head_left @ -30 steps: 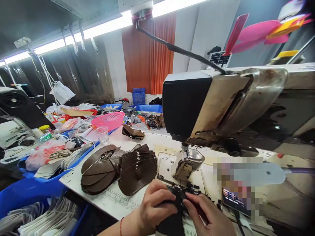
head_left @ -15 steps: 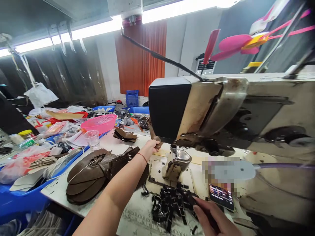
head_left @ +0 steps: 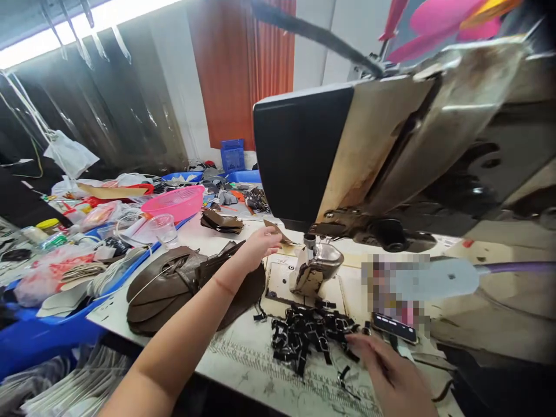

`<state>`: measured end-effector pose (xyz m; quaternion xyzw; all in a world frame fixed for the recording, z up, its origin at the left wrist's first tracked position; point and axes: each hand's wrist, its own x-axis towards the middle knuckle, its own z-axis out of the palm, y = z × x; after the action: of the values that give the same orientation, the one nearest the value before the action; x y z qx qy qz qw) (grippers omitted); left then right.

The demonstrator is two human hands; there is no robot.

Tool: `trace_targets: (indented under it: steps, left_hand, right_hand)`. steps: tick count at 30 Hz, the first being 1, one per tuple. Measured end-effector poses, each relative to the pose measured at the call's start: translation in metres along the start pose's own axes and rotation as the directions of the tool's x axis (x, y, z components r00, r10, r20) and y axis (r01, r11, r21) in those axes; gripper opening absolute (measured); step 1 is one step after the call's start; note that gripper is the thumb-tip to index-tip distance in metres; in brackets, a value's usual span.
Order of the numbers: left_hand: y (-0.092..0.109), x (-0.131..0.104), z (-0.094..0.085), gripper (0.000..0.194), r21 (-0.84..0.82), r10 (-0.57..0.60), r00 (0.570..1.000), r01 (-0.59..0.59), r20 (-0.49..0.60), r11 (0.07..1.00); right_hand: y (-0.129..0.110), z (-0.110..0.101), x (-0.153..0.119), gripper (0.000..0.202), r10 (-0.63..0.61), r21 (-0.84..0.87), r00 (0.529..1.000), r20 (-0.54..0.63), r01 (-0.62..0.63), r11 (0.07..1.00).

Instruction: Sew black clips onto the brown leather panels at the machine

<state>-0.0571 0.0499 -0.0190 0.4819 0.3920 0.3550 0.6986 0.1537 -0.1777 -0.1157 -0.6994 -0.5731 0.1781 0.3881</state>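
Observation:
My left hand (head_left: 262, 246) is stretched out past the machine's needle area, fingers apart and nothing in them. Just beyond its fingertips a brown leather piece (head_left: 281, 233) lies on the table under the sewing machine head (head_left: 304, 156). My right hand (head_left: 391, 370) is at the right edge of a pile of short black buckle straps (head_left: 304, 339) with small metal buckles. Its thumb and forefinger are drawn together on a strap there; the other fingers are mostly hidden. Under my left forearm lies a stack of brown leather pieces (head_left: 158, 289), tied with a cord.
The machine's presser foot and post (head_left: 319, 263) stand between my hands. A phone (head_left: 395, 328) lies right of the straps. Further left are a small brown stack (head_left: 221, 221), a clear cup (head_left: 164, 230), a pink basket (head_left: 174, 201) and a cluttered blue tray (head_left: 117, 289).
My left hand has let go of the brown leather piece and drawn back slightly to the left. My right hand stays at the straps. The view has tilted down and come closer.

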Motion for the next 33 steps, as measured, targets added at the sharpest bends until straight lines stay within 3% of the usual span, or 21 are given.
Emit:
trace_targets:
  steps: [4,6,8,12,15,19,22,24,27,29,31,33]
  left_hand:
    - [-0.03,-0.079,-0.007,0.009,0.236,0.024,0.999,-0.032,0.036,0.971]
    - [-0.05,-0.11,-0.011,0.008,0.575,0.093,0.992,-0.127,0.088,0.808]
    - [-0.067,-0.129,-0.02,0.011,0.723,0.137,0.987,-0.152,0.08,0.674]
    - [-0.078,-0.141,-0.042,0.012,0.811,0.24,0.97,-0.108,-0.041,0.574]
    - [-0.076,-0.142,-0.047,0.012,0.816,0.26,0.964,-0.104,-0.058,0.569]
    - [-0.081,-0.148,-0.021,0.011,0.753,0.241,0.97,-0.171,0.016,0.636]
    - [-0.096,-0.153,0.013,0.014,0.671,0.208,0.973,-0.218,0.097,0.708]
    - [-0.109,-0.154,0.033,0.026,0.616,0.216,0.968,-0.247,0.127,0.748]
    - [-0.123,-0.153,0.055,0.041,0.429,0.238,0.963,-0.271,0.13,0.862]
    - [-0.127,-0.151,0.063,0.034,0.254,0.227,0.97,-0.243,0.093,0.936]
    - [-0.127,-0.149,0.067,0.021,0.095,0.205,0.977,-0.209,0.049,0.973]
    - [-0.126,-0.147,0.068,0.015,-0.022,0.18,0.984,-0.179,0.019,0.984]
  right_hand:
    - [0.015,0.011,0.009,0.028,-0.073,-0.084,0.987,0.144,0.085,0.993]
    - [0.018,0.011,0.011,0.024,-0.07,-0.123,0.976,0.208,0.097,0.988]
    - [0.018,0.006,0.008,0.021,-0.05,-0.161,0.973,0.226,0.088,0.983]
    - [0.012,0.001,-0.01,0.016,0.006,-0.179,0.972,0.236,0.037,0.983]
    - [0.008,0.011,-0.029,0.013,0.025,-0.152,0.98,0.195,0.005,0.988]
    - [0.003,0.024,-0.039,0.015,0.046,-0.075,0.986,0.161,-0.035,0.997]
    - [-0.011,0.022,-0.035,0.019,0.209,0.111,0.961,0.181,-0.231,0.967]
    - [-0.025,0.019,-0.032,0.027,0.378,0.318,0.9,0.217,-0.431,0.844]
    - [-0.047,0.019,-0.032,0.034,0.539,0.643,0.762,0.359,-0.621,0.449]
    - [-0.057,0.022,-0.033,0.036,0.555,0.72,0.693,0.459,-0.657,0.224]
    - [-0.063,0.026,-0.034,0.038,0.559,0.74,0.66,0.502,-0.662,0.118]
    - [-0.064,0.029,-0.035,0.039,0.539,0.748,0.677,0.501,-0.652,0.123]
